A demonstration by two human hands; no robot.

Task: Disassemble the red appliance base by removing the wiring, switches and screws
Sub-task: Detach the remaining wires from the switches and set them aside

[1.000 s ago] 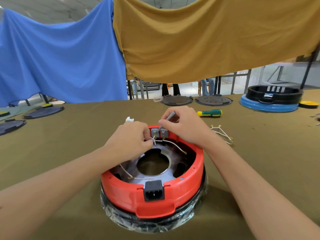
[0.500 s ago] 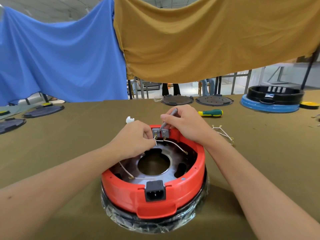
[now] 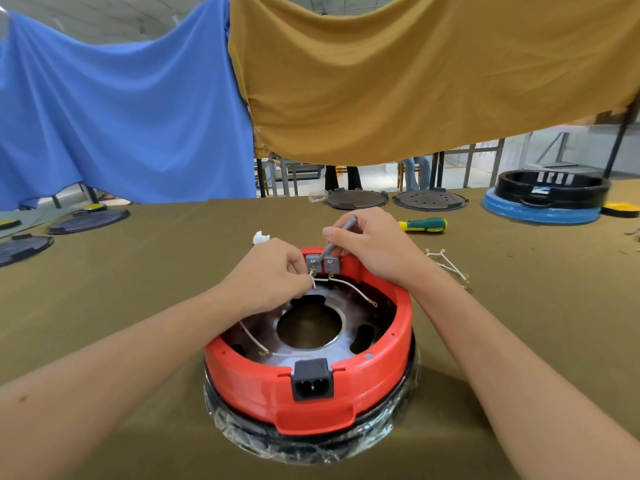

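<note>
- The round red plastic appliance base sits open side up on the olive-green cloth-covered table, near the person, its lower rim wrapped in clear film.
- A black two-pin power socket is set in the near wall of the base.
- Two small grey switch blocks sit side by side at the far inner wall, each with brass terminals below.
- The left hand has its fingers curled, pinching a thin white wire just below the left switch block.
- The right hand grips a slim grey metal tool between thumb and fingers; its tip seems to touch the gap between the two blocks, though the contact is too small to be sure of.
- A second white wire arcs from the right block to a ring terminal inside the base.
- Another white wire lies along the left inner floor.
- A green-and-yellow screwdriver lies on the table beyond the right hand.
- A bundle of loose white wires lies right of the base.
- A small white plastic piece sits behind the left hand.
</note>
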